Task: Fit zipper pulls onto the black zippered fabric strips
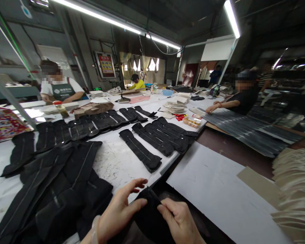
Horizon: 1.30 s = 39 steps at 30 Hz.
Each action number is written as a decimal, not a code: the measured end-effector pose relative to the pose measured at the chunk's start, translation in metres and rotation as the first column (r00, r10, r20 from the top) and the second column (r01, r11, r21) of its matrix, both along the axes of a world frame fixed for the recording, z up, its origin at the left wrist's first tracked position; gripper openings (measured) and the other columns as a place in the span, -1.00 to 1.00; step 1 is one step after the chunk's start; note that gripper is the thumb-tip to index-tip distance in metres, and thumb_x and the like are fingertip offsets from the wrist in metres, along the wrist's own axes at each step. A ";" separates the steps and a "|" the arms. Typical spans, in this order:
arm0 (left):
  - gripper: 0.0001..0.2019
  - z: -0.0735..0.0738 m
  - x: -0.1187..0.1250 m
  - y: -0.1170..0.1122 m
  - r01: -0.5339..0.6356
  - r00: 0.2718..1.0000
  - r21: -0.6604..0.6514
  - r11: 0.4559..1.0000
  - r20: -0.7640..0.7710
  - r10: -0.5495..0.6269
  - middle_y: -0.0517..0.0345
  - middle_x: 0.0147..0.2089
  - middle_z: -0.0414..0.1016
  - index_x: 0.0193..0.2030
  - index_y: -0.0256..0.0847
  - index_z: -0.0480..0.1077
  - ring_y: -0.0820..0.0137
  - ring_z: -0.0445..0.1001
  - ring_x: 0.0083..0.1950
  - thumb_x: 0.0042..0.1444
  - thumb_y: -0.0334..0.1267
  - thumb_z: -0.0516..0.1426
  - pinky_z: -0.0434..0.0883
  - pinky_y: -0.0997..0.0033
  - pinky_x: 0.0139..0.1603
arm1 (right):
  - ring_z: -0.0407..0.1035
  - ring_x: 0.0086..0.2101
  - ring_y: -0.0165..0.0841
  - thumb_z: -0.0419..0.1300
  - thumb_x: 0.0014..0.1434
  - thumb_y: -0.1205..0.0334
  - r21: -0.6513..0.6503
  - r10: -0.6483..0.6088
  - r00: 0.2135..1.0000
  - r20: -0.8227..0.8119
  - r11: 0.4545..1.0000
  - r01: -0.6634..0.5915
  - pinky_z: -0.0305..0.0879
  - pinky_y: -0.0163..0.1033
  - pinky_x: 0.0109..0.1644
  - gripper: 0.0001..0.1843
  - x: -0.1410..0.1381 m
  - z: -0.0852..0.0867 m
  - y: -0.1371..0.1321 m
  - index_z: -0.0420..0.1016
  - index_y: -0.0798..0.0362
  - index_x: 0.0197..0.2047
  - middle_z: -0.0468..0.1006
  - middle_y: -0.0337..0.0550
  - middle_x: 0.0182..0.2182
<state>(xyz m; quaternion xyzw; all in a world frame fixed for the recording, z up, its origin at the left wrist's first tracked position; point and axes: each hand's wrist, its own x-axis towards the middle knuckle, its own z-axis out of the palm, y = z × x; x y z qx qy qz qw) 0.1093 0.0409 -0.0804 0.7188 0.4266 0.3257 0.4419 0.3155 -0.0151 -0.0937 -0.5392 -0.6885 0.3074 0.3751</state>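
My left hand (pixel 119 210) and my right hand (pixel 179 220) both grip one black fabric piece (pixel 148 213) at the bottom middle, just below the near edge of the white worktable (pixel 114 159). The left thumb and fingers pinch its left edge; the right thumb presses its top right. A pile of black zippered fabric pieces (pixel 58 189) lies just left of my left hand. More black pieces (pixel 141 149) lie in rows across the table ahead.
A white sheet (pixel 213 186) covers a brown table to the right, with stacked tan card pieces (pixel 295 189). Dark strips (pixel 246 128) lie beyond. A person in black (pixel 240 98) works at right, one in an apron (pixel 59 88) at left, another in yellow (pixel 137 83) far back.
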 end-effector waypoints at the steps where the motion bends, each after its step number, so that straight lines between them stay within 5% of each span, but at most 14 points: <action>1: -0.60 -0.002 -0.001 0.000 -0.023 1.000 -0.020 1.000 -0.013 0.022 0.09 0.08 0.59 0.13 -0.07 0.41 0.20 0.52 0.06 0.12 -0.25 0.22 0.44 0.24 0.08 | 0.13 -0.59 -0.46 -0.03 0.34 0.10 0.005 0.004 1.000 0.000 1.000 -0.004 -0.02 -0.31 -0.51 -0.56 0.000 0.000 0.000 0.13 0.03 -0.57 0.19 -0.33 -0.64; 8: -0.77 0.008 -0.002 -0.006 -0.080 0.991 -0.087 0.993 -0.115 0.070 0.13 -0.23 0.61 -0.10 -0.15 0.55 0.31 0.49 -0.25 0.10 -0.21 0.21 0.42 0.36 -0.22 | 0.17 -0.61 -0.46 -0.02 0.36 0.13 0.096 0.022 0.999 0.024 0.995 -0.024 0.01 -0.31 -0.51 -0.57 0.001 -0.009 -0.001 0.26 0.05 -0.55 0.25 -0.29 -0.64; 15: -0.77 0.011 0.004 -0.008 0.096 0.980 -0.461 0.882 0.197 -0.003 0.19 -0.33 0.46 -0.27 -0.22 0.36 0.43 0.39 -0.38 0.02 -0.14 0.23 0.26 0.62 -0.63 | 0.26 -0.62 -0.43 -0.03 0.37 0.18 0.182 0.067 0.994 0.088 0.980 -0.082 0.07 -0.32 -0.52 -0.56 0.000 -0.016 0.000 0.36 0.06 -0.53 0.36 -0.24 -0.64; 18: -0.72 0.007 0.008 -0.009 0.120 0.945 -0.547 0.828 0.317 0.073 0.29 -0.43 0.37 -0.31 -0.21 0.30 0.50 0.34 -0.47 -0.04 -0.13 0.28 0.34 0.60 -0.60 | 0.36 -0.60 -0.41 0.01 0.37 0.18 0.165 0.066 0.996 0.063 0.983 -0.075 0.19 -0.35 -0.51 -0.61 0.001 -0.018 0.000 0.46 0.06 -0.45 0.46 -0.21 -0.60; 21: -0.70 0.002 0.010 -0.010 0.092 0.918 -0.576 0.812 0.366 0.155 0.30 -0.47 0.37 -0.35 -0.22 0.29 0.53 0.34 -0.48 -0.07 -0.17 0.31 0.41 0.56 -0.51 | 0.53 -0.41 -0.31 0.22 0.26 0.10 0.269 0.034 0.999 -0.009 0.963 -0.031 0.41 -0.36 -0.33 -0.80 0.001 -0.018 0.002 0.53 0.03 -0.14 0.63 -0.15 -0.38; 23: -0.70 -0.001 0.011 -0.009 0.079 0.910 -0.587 0.806 0.372 0.182 0.29 -0.48 0.38 -0.37 -0.23 0.29 0.53 0.35 -0.49 -0.10 -0.18 0.32 0.40 0.56 -0.50 | 0.55 -0.28 -0.27 0.27 0.22 0.14 0.477 0.002 1.000 -0.001 0.879 -0.002 0.48 -0.31 -0.19 -0.66 0.000 -0.015 0.006 0.46 0.03 0.05 0.64 -0.09 -0.24; 26: -0.71 -0.003 0.012 -0.008 0.058 0.909 -0.601 0.797 0.362 0.208 0.29 -0.50 0.39 -0.39 -0.24 0.31 0.53 0.35 -0.49 -0.13 -0.21 0.33 0.41 0.55 -0.50 | 0.52 -0.21 -0.25 0.14 0.29 0.39 0.768 -0.063 0.985 0.162 0.634 -0.086 0.46 -0.14 -0.04 -0.77 -0.004 -0.006 0.013 0.49 0.12 0.00 0.62 -0.02 -0.24; 28: -0.74 -0.004 0.013 -0.008 0.044 0.903 -0.607 0.793 0.364 0.229 0.31 -0.52 0.39 -0.40 -0.24 0.32 0.53 0.34 -0.50 -0.14 -0.26 0.32 0.41 0.54 -0.49 | 0.49 -0.19 -0.23 0.08 0.28 0.48 0.841 -0.123 0.943 0.309 0.497 -0.211 0.39 -0.01 0.02 -0.76 -0.006 0.001 0.018 0.55 0.15 -0.09 0.62 -0.02 -0.28; 31: -0.76 -0.003 0.015 -0.008 0.043 0.891 -0.619 0.784 0.379 0.250 0.31 -0.53 0.40 -0.40 -0.24 0.32 0.55 0.33 -0.52 -0.16 -0.30 0.30 0.39 0.55 -0.49 | 0.47 -0.21 -0.23 0.05 0.29 0.48 0.845 -0.182 0.872 0.454 0.398 -0.357 0.34 0.05 0.02 -0.74 -0.007 0.009 0.023 0.58 0.18 -0.17 0.62 -0.05 -0.33; 36: -0.80 -0.005 0.016 -0.009 0.030 0.894 -0.633 0.773 0.363 0.262 0.31 -0.56 0.41 -0.42 -0.26 0.36 0.54 0.34 -0.53 -0.19 -0.33 0.28 0.36 0.53 -0.46 | 0.43 -0.21 -0.20 -0.04 0.31 0.50 0.829 -0.159 0.860 0.486 0.395 -0.396 0.28 0.07 0.00 -0.69 -0.008 0.007 0.028 0.55 0.24 -0.16 0.60 0.01 -0.34; 39: -0.81 -0.006 0.017 -0.010 0.026 0.901 -0.622 0.782 0.353 0.251 0.29 -0.56 0.41 -0.38 -0.29 0.42 0.52 0.35 -0.51 -0.17 -0.31 0.28 0.35 0.51 -0.42 | 0.40 -0.23 -0.23 -0.06 0.30 0.51 0.796 -0.077 0.912 0.403 0.521 -0.308 0.28 0.00 -0.04 -0.71 -0.014 0.005 0.030 0.49 0.18 -0.21 0.56 -0.01 -0.33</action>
